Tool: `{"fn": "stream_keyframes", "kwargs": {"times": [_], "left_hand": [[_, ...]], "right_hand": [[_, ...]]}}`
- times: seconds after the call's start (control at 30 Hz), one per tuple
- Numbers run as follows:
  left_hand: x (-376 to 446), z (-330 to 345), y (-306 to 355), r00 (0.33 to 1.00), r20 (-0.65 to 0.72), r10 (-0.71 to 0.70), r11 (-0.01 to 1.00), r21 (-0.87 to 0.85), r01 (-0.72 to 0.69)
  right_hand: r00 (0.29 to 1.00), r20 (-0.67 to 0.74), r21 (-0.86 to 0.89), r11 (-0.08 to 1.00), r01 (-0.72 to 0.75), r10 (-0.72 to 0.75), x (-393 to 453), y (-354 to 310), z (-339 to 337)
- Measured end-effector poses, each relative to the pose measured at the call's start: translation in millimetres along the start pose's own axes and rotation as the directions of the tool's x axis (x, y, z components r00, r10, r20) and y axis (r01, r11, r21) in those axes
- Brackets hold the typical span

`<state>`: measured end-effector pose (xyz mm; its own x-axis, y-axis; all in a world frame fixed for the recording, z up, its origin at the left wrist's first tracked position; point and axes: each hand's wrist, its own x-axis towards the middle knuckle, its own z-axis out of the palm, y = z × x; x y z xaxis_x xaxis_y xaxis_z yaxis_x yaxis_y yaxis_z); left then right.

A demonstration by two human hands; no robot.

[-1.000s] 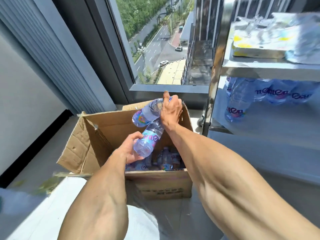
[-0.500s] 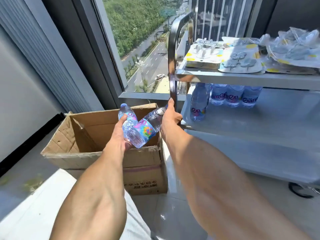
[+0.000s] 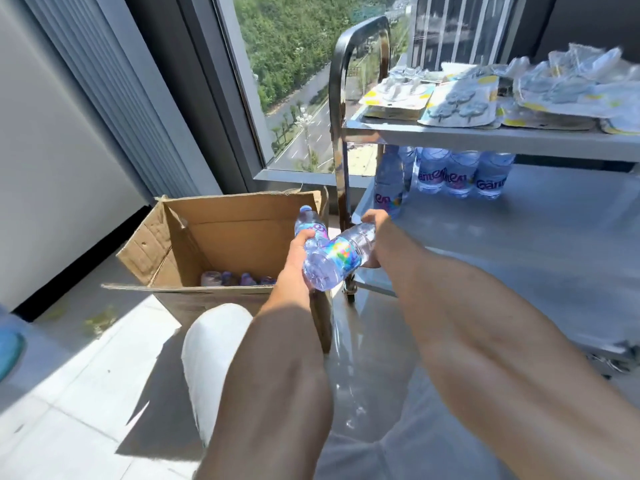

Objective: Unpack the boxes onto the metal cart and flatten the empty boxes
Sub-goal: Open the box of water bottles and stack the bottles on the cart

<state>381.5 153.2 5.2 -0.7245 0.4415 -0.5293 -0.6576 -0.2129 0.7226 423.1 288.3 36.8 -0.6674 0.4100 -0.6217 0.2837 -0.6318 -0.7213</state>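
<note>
An open cardboard box [image 3: 221, 223] stands on the floor left of the metal cart [image 3: 519, 216], with several water bottles [image 3: 239, 279] left in its bottom. My left hand [image 3: 299, 249] grips an upright water bottle [image 3: 310, 225] by its body. My right hand [image 3: 375, 237] holds a second water bottle [image 3: 337, 259] by its neck, lying nearly level with its base toward me. Both hands are just right of the box, beside the cart's upright post [image 3: 341, 188]. More bottles [image 3: 460, 176] stand on the cart's lower shelf.
The cart's top shelf [image 3: 485, 138] carries several blister packs [image 3: 450, 107]. A window [image 3: 294, 81] and its sill lie behind the box and cart. My knee in white trousers [image 3: 211, 344] is in front of the box. A blue object [image 3: 8, 351] sits at the left edge.
Both hands lifted the two bottles out of the box and carried them right toward the cart. The view has swung right, showing more of the cart.
</note>
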Motion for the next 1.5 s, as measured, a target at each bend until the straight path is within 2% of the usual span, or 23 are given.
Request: {"fn": "stream_keyframes", "kwargs": {"times": [0.1, 0.17, 0.23, 0.3, 0.37, 0.43, 0.5, 0.57, 0.63, 0.77, 0.87, 0.97, 1.1, 1.23, 1.4, 1.5], "left_hand": [[-2.3, 20.0, -7.0, 0.999, 0.007, 0.044, 0.999, 0.017, -0.044], [-4.1, 31.4, -11.7, 0.995, -0.010, 0.095, 0.995, 0.045, -0.094], [-8.2, 45.7, -16.2, 0.992, -0.009, 0.126, 0.991, 0.047, -0.125], [-10.1, 61.9, -23.3, 0.993, 0.021, 0.112, 0.993, 0.044, -0.113], [-11.4, 76.3, -33.0, 0.993, 0.050, 0.104, 0.994, 0.035, -0.106], [-8.8, 89.3, -47.6, 0.987, 0.106, 0.121, 0.992, 0.010, -0.123], [-6.8, 100.1, -65.7, 0.975, 0.211, 0.073, 0.997, -0.026, -0.069], [-4.6, 111.3, -82.1, 0.958, 0.287, -0.001, 1.000, -0.014, 0.005], [-1.9, 121.5, -89.1, 0.940, 0.339, -0.031, 0.999, 0.044, 0.017], [2.6, 143.9, -84.8, 0.880, 0.469, -0.076, 0.991, 0.132, 0.015], [18.8, 166.4, -76.2, 0.916, 0.393, -0.084, 0.982, 0.188, 0.009], [41.7, 192.9, -69.1, 0.948, 0.313, -0.061, 0.980, 0.198, -0.003], [75.6, 208.1, -68.3, 0.964, 0.260, -0.053, 0.925, 0.376, -0.051], [105.9, 214.2, -65.4, 0.985, 0.160, 0.057, 0.858, 0.496, -0.130], [130.6, 233.6, -49.3, 0.927, 0.180, 0.328, 0.742, 0.558, -0.371], [147.5, 242.7, -42.2, 0.900, 0.238, 0.366, 0.650, 0.627, -0.430]], "right_hand": [[0.996, -0.050, 0.138, 0.987, 0.078, -0.071, -6.2, 10.9, -28.7], [0.991, -0.086, 0.160, 0.980, 0.118, -0.105, -9.2, 12.5, -41.0], [0.988, -0.072, 0.147, 0.978, 0.146, -0.137, -10.7, 10.5, -54.3], [0.995, -0.006, 0.190, 0.977, 0.100, -0.101, -16.0, 12.5, -71.1], [0.995, 0.044, 0.148, 0.986, 0.079, -0.086, -14.6, 17.6, -87.3], [0.995, -0.028, 0.157, 0.983, 0.098, -0.095, -14.2, 15.3, -105.9], [0.992, -0.113, 0.172, 0.982, 0.080, -0.061, -13.1, 9.9, -124.9], [0.983, -0.164, 0.174, 0.978, 0.115, -0.086, -10.4, 4.6, -146.1], [0.963, -0.231, 0.160, 0.971, 0.179, -0.139, -9.3, 0.5, -161.8], [0.899, -0.382, 0.123, 0.953, 0.278, -0.213, -3.9, -17.6, -186.4], [0.815, -0.482, -0.033, 0.936, 0.349, -0.321, 3.0, -47.0, -202.3], [0.663, -0.561, -0.227, 0.862, 0.453, -0.496, 13.6, -82.4, -209.3], [0.532, -0.539, -0.446, 0.757, 0.477, -0.653, 36.5, -111.8, -206.3], [0.456, -0.525, -0.529, 0.695, 0.487, -0.719, 58.8, -124.5, -200.5], [0.422, -0.436, -0.573, 0.607, 0.551, -0.795, 82.0, -145.2, -187.6], [0.382, -0.353, -0.688, 0.514, 0.513, -0.854, 96.0, -145.8, -184.5]]}}
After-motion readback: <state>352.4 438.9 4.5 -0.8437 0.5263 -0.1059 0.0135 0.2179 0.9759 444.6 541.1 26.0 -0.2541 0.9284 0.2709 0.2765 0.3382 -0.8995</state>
